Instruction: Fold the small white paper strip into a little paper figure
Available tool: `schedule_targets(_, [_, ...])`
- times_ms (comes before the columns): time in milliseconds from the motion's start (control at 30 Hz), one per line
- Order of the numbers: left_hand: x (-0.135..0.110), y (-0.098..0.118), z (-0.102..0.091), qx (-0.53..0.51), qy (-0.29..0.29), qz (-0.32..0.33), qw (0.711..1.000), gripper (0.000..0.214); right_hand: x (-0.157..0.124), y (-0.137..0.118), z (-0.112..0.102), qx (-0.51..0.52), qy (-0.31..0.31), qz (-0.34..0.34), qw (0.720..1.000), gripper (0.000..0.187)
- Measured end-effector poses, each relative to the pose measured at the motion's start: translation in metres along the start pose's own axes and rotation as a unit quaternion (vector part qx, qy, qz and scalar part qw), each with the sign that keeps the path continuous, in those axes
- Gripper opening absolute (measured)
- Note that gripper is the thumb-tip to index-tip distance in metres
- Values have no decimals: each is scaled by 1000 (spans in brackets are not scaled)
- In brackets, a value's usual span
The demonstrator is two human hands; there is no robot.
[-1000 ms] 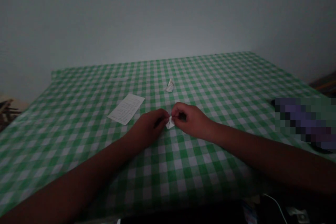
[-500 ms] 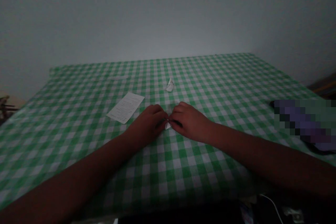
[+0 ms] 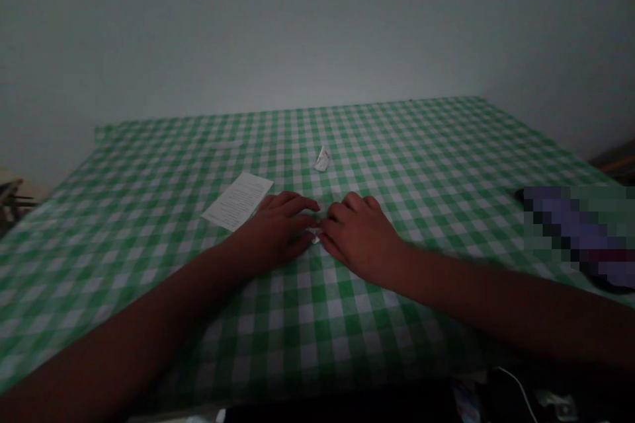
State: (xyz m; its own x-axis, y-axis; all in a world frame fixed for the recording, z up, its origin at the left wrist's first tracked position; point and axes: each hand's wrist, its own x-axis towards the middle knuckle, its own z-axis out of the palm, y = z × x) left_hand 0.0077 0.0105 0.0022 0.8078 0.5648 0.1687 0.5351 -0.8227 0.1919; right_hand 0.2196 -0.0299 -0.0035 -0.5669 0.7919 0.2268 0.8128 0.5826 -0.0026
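Both of my hands meet low over the middle of the table at a small white folded piece of paper (image 3: 315, 238), mostly covered by fingers. My left hand (image 3: 280, 228) has its thumb and a finger on the paper's left side, while its upper fingers are loosely stretched. My right hand (image 3: 360, 234) pinches the right side, its other fingers curled. Beyond the hands lies another small crumpled white piece of paper (image 3: 322, 158), with faint marks. Beside my left hand, a printed sheet of paper (image 3: 237, 200) lies flat, slightly overlapped by the fingers.
A green-and-white checked cloth (image 3: 307, 324) covers the table, which meets a plain wall (image 3: 317, 33) at the back. At the right edge lies a dark-rimmed purple object (image 3: 570, 218), blurred out. A white cable (image 3: 518, 383) hangs below the front edge.
The left fingers have loosened and spread, and the left hand has shifted slightly left. My right hand has turned a little over the small paper. Other things lie as before.
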Motion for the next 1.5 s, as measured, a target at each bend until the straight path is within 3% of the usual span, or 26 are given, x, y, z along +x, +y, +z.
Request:
schedule_targets(167, [0,-2,0,-11,10,55,998,13,3,9,0,5,14,-20,1000,26])
schedule_targets(367, [0,-7,1,-22,-7,61,998,14,6,27,2,34,32,-30,998,23])
schedule_targets(500, [1,-3,0,20,-32,42,998,17,7,31,-1,67,39,-21,997,19])
schedule_targets(700, [1,5,8,68,3,3,998,23,8,33,4,143,-1,-34,989,13])
schedule_targets(1033, [-2,-2,3,-8,-10,-12,1000,20,26,35,17,190,-18,34,981,27])
schedule_targets(1500, [-2,1,0,-4,-11,-81,997,16,24,36,7,205,-88,12,975,33])
